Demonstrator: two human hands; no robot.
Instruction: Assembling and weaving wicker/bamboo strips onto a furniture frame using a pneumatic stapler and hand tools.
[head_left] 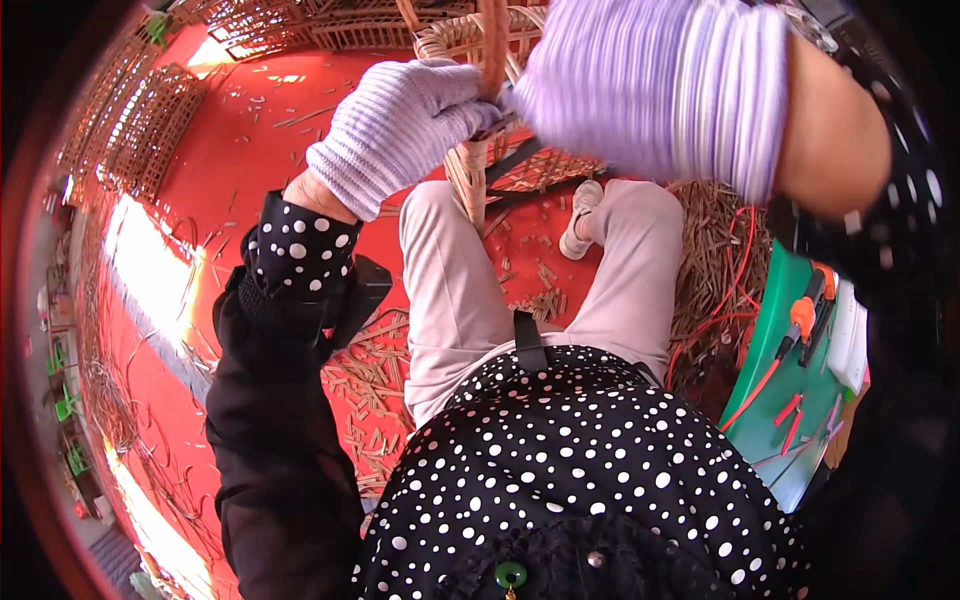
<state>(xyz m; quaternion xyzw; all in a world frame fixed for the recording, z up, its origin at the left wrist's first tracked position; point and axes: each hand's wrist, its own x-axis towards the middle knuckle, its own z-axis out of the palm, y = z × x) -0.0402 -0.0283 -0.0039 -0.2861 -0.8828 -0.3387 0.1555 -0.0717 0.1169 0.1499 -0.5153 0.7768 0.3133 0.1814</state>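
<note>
A wicker furniture frame [466, 190] stands in front of my knees, with wrapped cane legs, an upright brown pole [494, 45] and a woven rim [455, 38]. My left hand [400, 125], in a lilac and white striped knit glove, has its fingers closed around the frame beside the pole. My right hand [590, 85], gloved alike, reaches across from the right, close to the left fingertips. Its fingers are hidden behind the glove's back, and motion blurs it slightly. A small dark piece [510, 127] shows between the hands; its kind is unclear.
Cane offcuts [370, 400] litter the red floor [270, 150]. Woven wicker pieces [150, 130] stand at far left. A heap of cane strips [705, 250] lies right of my knee. A green table [775, 380] holds an orange-and-black tool [803, 315] with a red cord, and red-handled pliers [790, 420].
</note>
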